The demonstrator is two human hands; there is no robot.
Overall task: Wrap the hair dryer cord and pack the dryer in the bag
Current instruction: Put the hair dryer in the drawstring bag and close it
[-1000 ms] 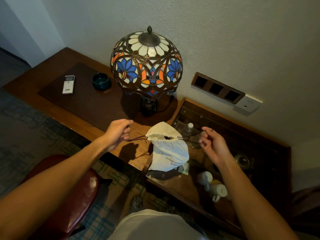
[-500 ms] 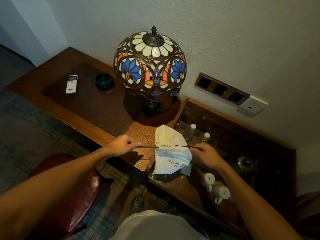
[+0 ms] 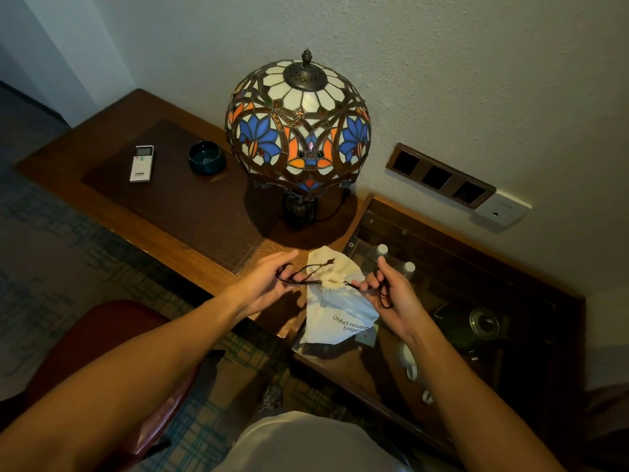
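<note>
The lamp (image 3: 298, 126) shade is stained glass: cream petals on top, blue flowers and orange panels in brown leading. At its nine o'clock, a dark teal ashtray (image 3: 206, 157) and white remote (image 3: 142, 163). The white bag (image 3: 335, 303) carries dark lettering and dark drawstrings (image 3: 295, 275).

A single wide-angle view came from the person's head, looking forward and steeply down. The counter (image 3: 163, 212) ran from the upper left of the frame toward the lower right, with the wall filling the top. A stained-glass lamp (image 3: 297, 127) stood near the upper centre, seen from above. Both forearms entered from the bottom corners, and the hands, left (image 3: 269, 284) and right (image 3: 391, 294), met just below centre, close to the lens. Straight lines bowed toward the edges.
</note>
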